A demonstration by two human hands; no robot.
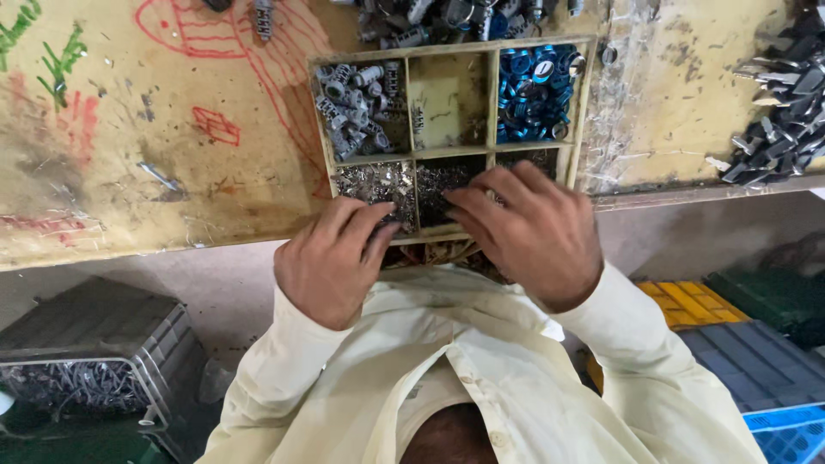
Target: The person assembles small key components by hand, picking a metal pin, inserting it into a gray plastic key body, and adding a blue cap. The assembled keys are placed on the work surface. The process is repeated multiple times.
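Observation:
A wooden tray [493,101] with six compartments lies on a worn, paint-marked workbench [155,172]. Its far row holds grey metal cylinders [357,107], a bare middle cell and blue rings [534,93]. The near cells hold tiny silvery parts [371,182]. My left hand [331,258] rests at the near left cell with fingers curled, the tips touching the small parts. My right hand [528,232] lies palm down over the near middle and right cells, its fingertips in the middle cell. Whatever either hand holds is hidden under the fingers.
A heap of dark metal pieces [786,112] lies at the bench's right end, with more loose parts [447,17] behind the tray. Below the bench stand a grey crate of metal parts [94,361], yellow [687,302], grey and blue crates [786,434]. My cream shirt [481,378] fills the foreground.

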